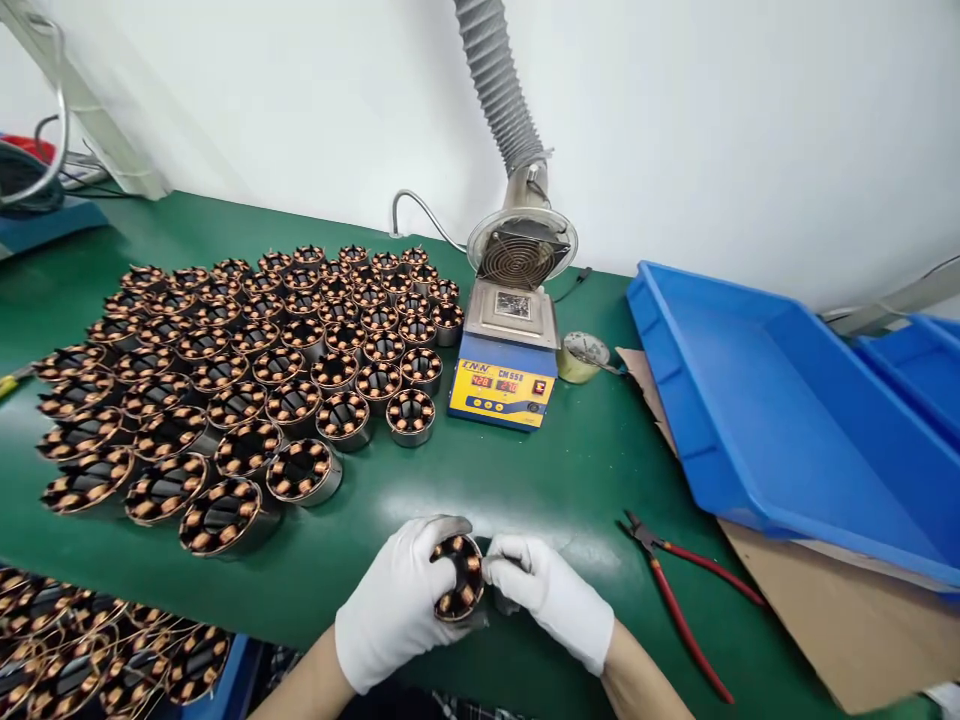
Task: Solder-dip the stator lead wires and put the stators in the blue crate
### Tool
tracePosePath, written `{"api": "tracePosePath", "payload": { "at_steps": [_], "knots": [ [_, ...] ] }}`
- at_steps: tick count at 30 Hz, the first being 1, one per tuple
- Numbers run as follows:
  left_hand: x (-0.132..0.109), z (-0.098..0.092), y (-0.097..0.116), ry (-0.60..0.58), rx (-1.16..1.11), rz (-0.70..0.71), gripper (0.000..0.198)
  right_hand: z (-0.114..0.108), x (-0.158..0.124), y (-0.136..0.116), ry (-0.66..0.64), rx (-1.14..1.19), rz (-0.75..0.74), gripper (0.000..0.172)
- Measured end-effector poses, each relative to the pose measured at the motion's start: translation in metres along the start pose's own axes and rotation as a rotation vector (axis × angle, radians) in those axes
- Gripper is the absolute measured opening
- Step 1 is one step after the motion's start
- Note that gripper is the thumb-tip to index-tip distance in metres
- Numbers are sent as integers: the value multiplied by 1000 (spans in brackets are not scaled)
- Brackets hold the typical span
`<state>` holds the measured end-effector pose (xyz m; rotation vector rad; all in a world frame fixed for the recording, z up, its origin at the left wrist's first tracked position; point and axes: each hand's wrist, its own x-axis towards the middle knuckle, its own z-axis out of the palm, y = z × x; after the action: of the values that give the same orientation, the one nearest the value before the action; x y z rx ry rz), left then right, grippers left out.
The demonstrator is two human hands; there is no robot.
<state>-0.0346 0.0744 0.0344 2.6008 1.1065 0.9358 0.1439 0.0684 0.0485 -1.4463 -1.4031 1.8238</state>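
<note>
My left hand [397, 605], in a white glove, is wrapped round a round motor stator [459, 578] with copper windings, held near the front edge of the green bench. My right hand [551, 595], also gloved, has its fingers pinched against the stator's right side; what they grip there is too small to make out. Many more stators [247, 370] stand in rows on the bench to the left.
A blue and yellow solder pot [504, 365] with a red display stands at centre, under a grey fume hose [499, 85]. Red-handled cutters [675, 590] lie to the right, beside a blue tray [772, 420] on cardboard. Another tray of stators [90, 650] sits at bottom left.
</note>
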Motion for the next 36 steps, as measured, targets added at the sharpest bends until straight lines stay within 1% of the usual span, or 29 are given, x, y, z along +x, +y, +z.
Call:
{"api": "tracePosePath", "payload": {
  "at_steps": [1, 3, 4, 5, 6, 7, 8, 9, 10, 11, 12, 14, 15, 16, 18, 19, 20, 21, 22, 23, 24, 25, 26, 27, 28, 29, 31, 33, 36],
  "knots": [
    [0, 1, 0, 1, 10, -11, 35, -3, 0, -4, 17, 34, 31, 27],
    [-2, 2, 2, -5, 23, -23, 34, -13, -7, -17, 118, 124, 39, 32],
    [-4, 2, 3, -6, 22, -28, 33, -21, -12, -25, 228, 220, 12, 35],
    [-5, 3, 4, -3, 21, -37, 32, -30, -20, -31, 387, 322, -69, 38],
    [-7, 4, 6, 6, 25, -47, 31, -38, -28, -36, 529, 376, -158, 41],
    [-8, 5, 8, 22, 36, -59, 29, -47, -36, -38, 619, 361, -212, 41],
    [-10, 6, 10, 43, 56, -70, 28, -54, -43, -36, 664, 296, -223, 41],
    [-11, 6, 12, 59, 79, -83, 28, -60, -50, -32, 708, 178, -204, 39],
    [-12, 6, 15, 66, 99, -97, 29, -64, -55, -24, 757, 20, -152, 37],
    [-13, 4, 18, 56, 117, -113, 32, -68, -59, -14, 819, -172, -86, 35],
    [-13, 2, 20, 29, 130, -123, 35, -71, -62, -2, 908, -388, -11, 37],
    [-11, -3, 21, -46, 148, -124, 42, -76, -65, 24, 1062, -846, 97, 54],
    [-10, -5, 21, -73, 149, -107, 44, -78, -66, 35, 1095, -1044, 152, 62],
    [-9, -6, 20, -85, 145, -75, 43, -79, -67, 46, 1114, -1200, 203, 66],
    [-6, -7, 16, -57, 93, 13, 36, -81, -70, 62, 1123, -1389, 297, 65],
    [-4, -7, 15, -36, 36, 45, 32, -80, -72, 67, 1121, -1432, 343, 62],
    [-3, -6, 14, -27, -45, 47, 29, -79, -73, 71, 1112, -1442, 380, 59],
    [-2, -6, 15, -40, -153, 3, 25, -77, -75, 74, 1113, -1427, 403, 56],
    [-1, -7, 16, -83, -289, -87, 19, -74, -76, 75, 1126, -1395, 402, 52],
    [0, -8, 19, -144, -458, -222, 17, -71, -77, 76, 1148, -1347, 351, 47],
    [1, -9, 22, -211, -653, -388, 18, -67, -78, 75, 1168, -1285, 256, 41],
    [1, -12, 25, -273, -867, -555, 22, -62, -78, 72, 1160, -1212, 135, 34],
    [1, -15, 28, -317, -1076, -699, 29, -57, -78, 68, 1107, -1141, -3, 27],
    [1, -18, 32, -344, -1266, -812, 37, -50, -77, 63, 1003, -1081, -143, 22],
    [1, -22, 35, -353, -1442, -894, 45, -44, -76, 57, 869, -1030, -268, 18],
    [0, -25, 38, -349, -1604, -954, 49, -38, -75, 50, 732, -1007, -385, 18],
    [-2, -32, 44, -334, -1891, -1029, 47, -26, -73, 36, 554, -1026, -552, 29],
    [-4, -37, 49, -312, -2099, -1092, 44, -17, -71, 24, 483, -1063, -636, 39],
    [-7, -39, 53, -285, -2217, -1091, 41, -11, -69, 15, 430, -1096, -678, 44]
  ]
}}
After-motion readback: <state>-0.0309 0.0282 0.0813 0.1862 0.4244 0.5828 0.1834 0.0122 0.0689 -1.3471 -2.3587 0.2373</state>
